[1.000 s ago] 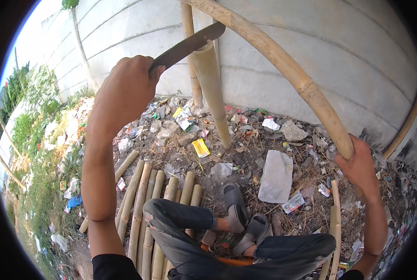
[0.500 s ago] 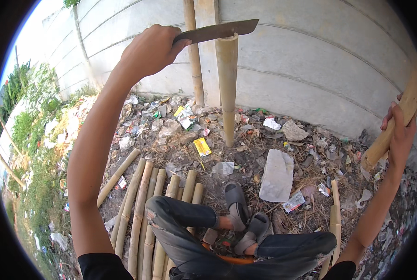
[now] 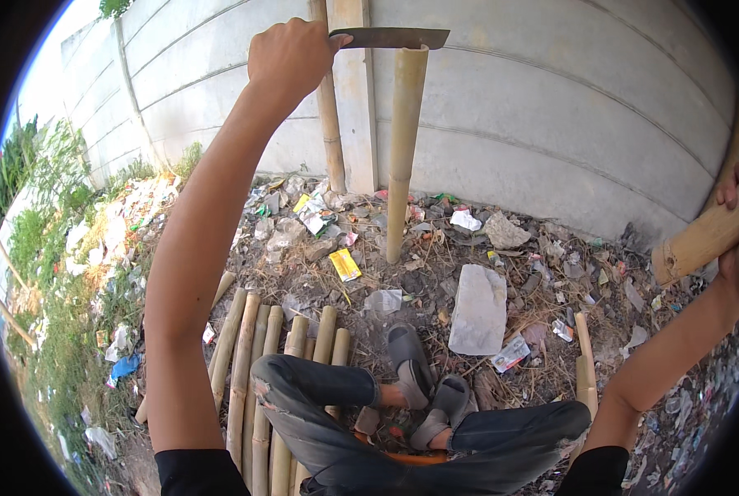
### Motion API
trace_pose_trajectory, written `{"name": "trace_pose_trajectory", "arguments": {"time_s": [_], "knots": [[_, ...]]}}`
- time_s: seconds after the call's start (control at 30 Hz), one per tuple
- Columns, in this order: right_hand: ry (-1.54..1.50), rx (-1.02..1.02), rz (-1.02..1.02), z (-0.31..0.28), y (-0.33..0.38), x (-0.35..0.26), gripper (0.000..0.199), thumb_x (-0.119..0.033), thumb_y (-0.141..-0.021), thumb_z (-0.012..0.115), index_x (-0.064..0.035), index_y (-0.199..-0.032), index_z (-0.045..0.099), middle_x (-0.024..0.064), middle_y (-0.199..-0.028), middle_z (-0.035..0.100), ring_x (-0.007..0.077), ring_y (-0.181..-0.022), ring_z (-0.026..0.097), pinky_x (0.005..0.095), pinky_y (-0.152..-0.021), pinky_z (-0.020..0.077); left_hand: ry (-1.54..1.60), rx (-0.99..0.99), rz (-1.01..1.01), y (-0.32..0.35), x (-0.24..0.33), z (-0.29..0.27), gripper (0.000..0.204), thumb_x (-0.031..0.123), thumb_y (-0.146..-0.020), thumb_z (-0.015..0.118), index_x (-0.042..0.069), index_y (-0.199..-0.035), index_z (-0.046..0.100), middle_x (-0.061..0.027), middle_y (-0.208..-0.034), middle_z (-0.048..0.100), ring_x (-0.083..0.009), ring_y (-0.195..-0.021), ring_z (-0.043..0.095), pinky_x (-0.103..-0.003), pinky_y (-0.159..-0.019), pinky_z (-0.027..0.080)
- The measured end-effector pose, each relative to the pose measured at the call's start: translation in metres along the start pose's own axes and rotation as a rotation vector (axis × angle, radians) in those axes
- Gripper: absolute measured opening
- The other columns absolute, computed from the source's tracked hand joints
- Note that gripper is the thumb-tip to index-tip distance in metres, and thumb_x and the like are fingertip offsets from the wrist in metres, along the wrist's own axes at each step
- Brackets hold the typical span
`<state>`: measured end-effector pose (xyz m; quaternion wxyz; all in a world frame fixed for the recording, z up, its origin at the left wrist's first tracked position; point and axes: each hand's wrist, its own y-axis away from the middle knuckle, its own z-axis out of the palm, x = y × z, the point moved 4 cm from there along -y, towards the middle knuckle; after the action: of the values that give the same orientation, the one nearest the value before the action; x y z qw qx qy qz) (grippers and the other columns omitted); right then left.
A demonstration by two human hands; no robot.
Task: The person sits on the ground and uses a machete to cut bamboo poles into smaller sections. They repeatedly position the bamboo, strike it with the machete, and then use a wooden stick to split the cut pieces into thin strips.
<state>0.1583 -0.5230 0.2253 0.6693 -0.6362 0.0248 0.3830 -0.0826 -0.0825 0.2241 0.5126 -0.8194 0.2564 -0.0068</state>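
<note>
Up high, left of centre, my left hand is closed around the handle of a machete. Its dark blade lies nearly level across the top end of an upright bamboo pole, whose lower end meets the littered ground. At the far right my right hand grips a thick, pale length of bamboo, tilted with its cut end toward the middle. That bamboo's other end and part of the hand are lost at the dark picture rim.
Several cut bamboo poles lie left of my bent legs. A pale stone block rests right of my sandals. Behind the upright pole stand a concrete panel wall and another bamboo pole. Litter covers the ground.
My left hand has risen a little and the machete blade has become more level on the pole's top. The bamboo in my right hand has swung from steep to flatter.
</note>
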Motion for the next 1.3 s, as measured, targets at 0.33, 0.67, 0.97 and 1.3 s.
{"name": "trace_pose_trajectory", "arguments": {"time_s": [0.33,0.67,0.97,1.3], "knots": [[0.398,-0.97,0.697,0.085,0.148,0.14,0.043,-0.03,-0.092,0.072,0.0054,-0.114,0.061,0.0074,-0.072,0.061,0.0147,-0.053,0.06,0.0324,-0.05,0.0479,-0.111,-0.209,0.089,-0.01,0.017,0.016,0.054,0.055,-0.099,0.057,0.007,-0.083,0.076,-0.0103,-0.081,0.074,-0.029,-0.081,0.074,-0.043,-0.07,0.057],[0.6,-1.001,0.9,0.035,0.222,0.244,0.047,-0.035,-0.09,0.075,0.0034,-0.114,0.062,0.0098,-0.078,0.066,0.0191,-0.056,0.066,0.0363,-0.054,0.0535,1.025,-0.017,-0.459,0.105,0.064,0.109,0.144,0.071,-0.079,0.074,-0.015,-0.153,-0.013,-0.0489,-0.154,0.018,-0.0504,-0.15,0.024,-0.045,-0.124,0.023],[0.42,-0.732,1.071,0.013,0.233,0.237,0.039,-0.028,-0.095,0.071,-0.0002,-0.119,0.058,0.0046,-0.074,0.06,0.0133,-0.055,0.061,0.0312,-0.049,0.0516,1.267,-0.609,-0.817,0.269,0.17,0.27,0.134,0.063,-0.079,0.079,-0.008,-0.159,-0.002,-0.0391,-0.159,0.022,-0.0429,-0.151,0.026,-0.044,-0.123,0.024],[0.49,-0.41,1.155,-0.089,0.298,0.24,0.034,-0.024,-0.095,0.07,-0.0006,-0.118,0.058,0.0016,-0.072,0.057,0.0111,-0.052,0.057,0.0281,-0.045,0.0472,1.005,-0.634,-0.349,0.33,0.178,0.323,0.093,0.048,-0.078,0.083,0.001,-0.148,0.045,-0.0293,-0.156,0.038,-0.0428,-0.143,0.04,-0.048,-0.118,0.035]]}}
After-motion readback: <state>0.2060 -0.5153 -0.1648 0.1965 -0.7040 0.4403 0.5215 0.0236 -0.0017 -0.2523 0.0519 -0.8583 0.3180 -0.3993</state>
